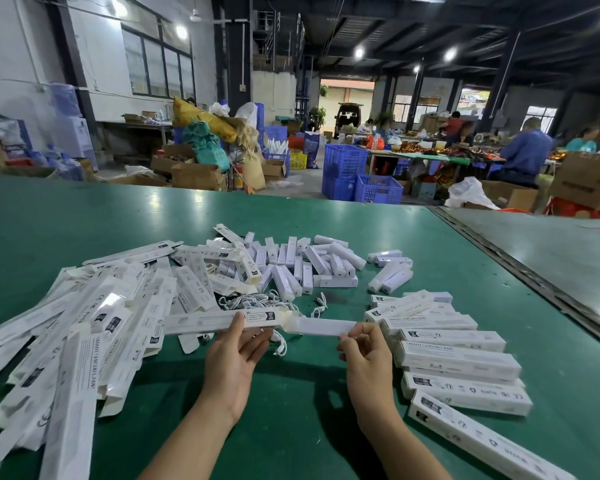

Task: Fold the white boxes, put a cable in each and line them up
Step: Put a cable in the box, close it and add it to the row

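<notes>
Cardboard lay all round you on the green table (84, 220). Your left grip (234, 355) clasped a folded white box (219, 322) level above the near middle, thumb on top and fingers beneath. The box's open end was turned right, so that something could slide in. Your right grip (368, 355) pinched the right end of a plain white bar (321, 326). The bar's other end met the box's open flaps. It looked lined up for pushing inside, though I could not tell whether it had entered.

Flat unfolded boxes (84, 323) sprawled in a heap to the left, close to the left grip as stock. White cables (250, 301) lay tangled just beyond the held box, probably waiting to be loaded. Short white bars (309, 265) were scattered farther off. Finished boxes (458, 355) sat side by side in a row on the right, beside the right grip, likely so each completed one could join the line.
</notes>
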A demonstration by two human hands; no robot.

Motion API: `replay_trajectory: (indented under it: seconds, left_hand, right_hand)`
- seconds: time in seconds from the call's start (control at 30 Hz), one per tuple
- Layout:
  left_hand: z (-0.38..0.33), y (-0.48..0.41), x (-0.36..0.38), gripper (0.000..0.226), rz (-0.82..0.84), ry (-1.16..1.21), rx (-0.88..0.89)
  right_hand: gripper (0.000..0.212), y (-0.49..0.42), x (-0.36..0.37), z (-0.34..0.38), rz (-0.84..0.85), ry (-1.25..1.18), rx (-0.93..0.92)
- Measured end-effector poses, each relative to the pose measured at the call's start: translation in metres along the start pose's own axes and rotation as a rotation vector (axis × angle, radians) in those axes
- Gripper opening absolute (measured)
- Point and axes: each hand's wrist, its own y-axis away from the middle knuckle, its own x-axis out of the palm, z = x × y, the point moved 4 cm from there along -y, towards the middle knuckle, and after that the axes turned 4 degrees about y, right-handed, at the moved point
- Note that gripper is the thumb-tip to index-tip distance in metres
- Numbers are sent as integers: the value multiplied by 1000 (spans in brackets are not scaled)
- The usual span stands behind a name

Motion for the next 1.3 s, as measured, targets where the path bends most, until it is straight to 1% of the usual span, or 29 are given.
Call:
replay_trajectory:
  seconds: [0.1, 0.23, 0.33, 0.43, 0.57, 0.73, 0.83, 0.97, 1.1, 1.17, 1.3]
  left_hand:
    - [2, 0, 0, 21, 13, -72, 6]
    - [5, 1, 1, 25, 36, -191, 35]
    - [5, 1, 2, 27, 46, -222, 42]
    - [4, 2, 3, 31, 44, -190, 26]
    - [3, 2, 2, 35, 40, -118, -5]
    - [1, 2, 2, 22, 44, -51, -4]
    - [1, 2, 2, 20, 41, -10, -26]
    - [0, 2, 2, 25, 41, 16, -24]
    - [-1, 3, 3, 29, 50, 35, -18]
    - [-1, 4, 3, 28, 55, 67, -40]
    - [-1, 7, 4, 25, 69, 137, -122]
  right_hand:
    - [19, -1, -3, 0, -21, -17, 7]
    - [16, -3, -6, -1, -70, -64, 22]
    - [16, -5, -7, -1, -89, -94, 33]
    - [17, -5, -7, -2, -82, -123, 50]
    - [16, -4, -4, -4, -32, -119, 66]
    - [19, -5, -2, -5, 12, -181, 123]
    - [19, -3, 1, -5, 38, -203, 162]
    - [16, 0, -2, 2, 21, -55, 68]
    - [16, 2, -3, 5, 5, -41, 27]
    - [17, 1, -2, 3, -24, -112, 69]
    - [23, -1, -1, -3, -50, -402, 204]
